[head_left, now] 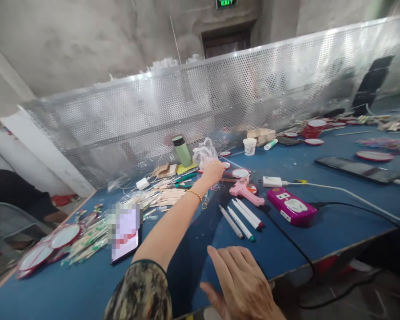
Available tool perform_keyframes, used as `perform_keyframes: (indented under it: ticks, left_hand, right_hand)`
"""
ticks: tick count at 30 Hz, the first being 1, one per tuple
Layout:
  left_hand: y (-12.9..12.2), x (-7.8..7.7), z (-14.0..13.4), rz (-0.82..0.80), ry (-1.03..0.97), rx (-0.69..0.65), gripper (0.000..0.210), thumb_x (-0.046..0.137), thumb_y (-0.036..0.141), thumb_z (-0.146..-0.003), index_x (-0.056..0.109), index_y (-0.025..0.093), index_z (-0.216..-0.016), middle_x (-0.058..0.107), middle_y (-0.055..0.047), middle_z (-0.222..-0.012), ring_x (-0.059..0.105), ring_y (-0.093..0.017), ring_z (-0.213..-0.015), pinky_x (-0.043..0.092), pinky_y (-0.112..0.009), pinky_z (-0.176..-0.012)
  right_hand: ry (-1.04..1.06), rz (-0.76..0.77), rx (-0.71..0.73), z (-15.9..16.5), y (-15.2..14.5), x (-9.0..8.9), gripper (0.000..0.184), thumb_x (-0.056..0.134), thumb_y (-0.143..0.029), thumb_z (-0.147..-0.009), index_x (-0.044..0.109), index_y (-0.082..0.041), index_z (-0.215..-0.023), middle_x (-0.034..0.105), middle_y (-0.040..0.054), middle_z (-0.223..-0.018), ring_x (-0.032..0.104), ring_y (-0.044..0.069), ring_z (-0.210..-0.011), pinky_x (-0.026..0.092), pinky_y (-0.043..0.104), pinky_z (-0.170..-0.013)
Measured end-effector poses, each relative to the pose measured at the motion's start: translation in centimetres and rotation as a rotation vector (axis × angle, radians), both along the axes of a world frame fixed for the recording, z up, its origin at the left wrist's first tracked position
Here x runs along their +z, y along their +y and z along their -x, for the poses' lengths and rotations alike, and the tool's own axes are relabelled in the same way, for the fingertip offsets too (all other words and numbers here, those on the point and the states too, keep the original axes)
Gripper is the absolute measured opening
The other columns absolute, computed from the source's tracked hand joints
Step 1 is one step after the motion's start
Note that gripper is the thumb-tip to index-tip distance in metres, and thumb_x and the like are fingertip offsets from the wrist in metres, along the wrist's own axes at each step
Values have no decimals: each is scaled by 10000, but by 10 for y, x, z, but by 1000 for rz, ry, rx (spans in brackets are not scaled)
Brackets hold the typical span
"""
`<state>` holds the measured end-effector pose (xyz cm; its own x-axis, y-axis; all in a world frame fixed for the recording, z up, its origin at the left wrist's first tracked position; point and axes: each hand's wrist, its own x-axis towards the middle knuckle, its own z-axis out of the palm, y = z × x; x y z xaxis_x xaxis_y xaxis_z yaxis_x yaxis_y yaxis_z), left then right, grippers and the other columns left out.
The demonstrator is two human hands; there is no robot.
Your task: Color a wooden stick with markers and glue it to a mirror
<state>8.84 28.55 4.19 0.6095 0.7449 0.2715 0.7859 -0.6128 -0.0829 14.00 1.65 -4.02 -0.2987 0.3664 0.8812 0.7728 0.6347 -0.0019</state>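
My left hand (214,172) stretches far over the blue table, its fingers curled down and mostly hidden behind the back of the hand. Whatever they hold, if anything, cannot be made out. Close around it are a crumpled clear plastic bag (205,153), a small white disc with a red rim (240,173) and a pink glue gun (246,192). My right hand (242,280) hovers at the table's near edge, thumb apart from the fingers, holding nothing. Just beyond it lie several white marker pens (235,222) with differently coloured ends.
A purple power strip (291,206) with a white charger (272,182) sits right, cables trailing off. Left are a phone (126,233), wooden sticks (166,197) and red-rimmed discs (65,236). A green bottle (182,152) and paper cup (250,146) stand before a perforated metal screen (146,106).
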Motion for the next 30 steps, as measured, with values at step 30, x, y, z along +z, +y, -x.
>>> perform_keyframes:
  ticks: [30]
  left_hand:
    - [-45,76,61,96,-798,347,244,485,99,-875,721,114,-938,743,-105,-961,682,-224,-927,521,-300,-770]
  right_hand:
    - [54,48,-9,4,-2,2,348,415,-310,-1022,606,-54,-1162,703,100,-827,610,219,-724,447,372,-669]
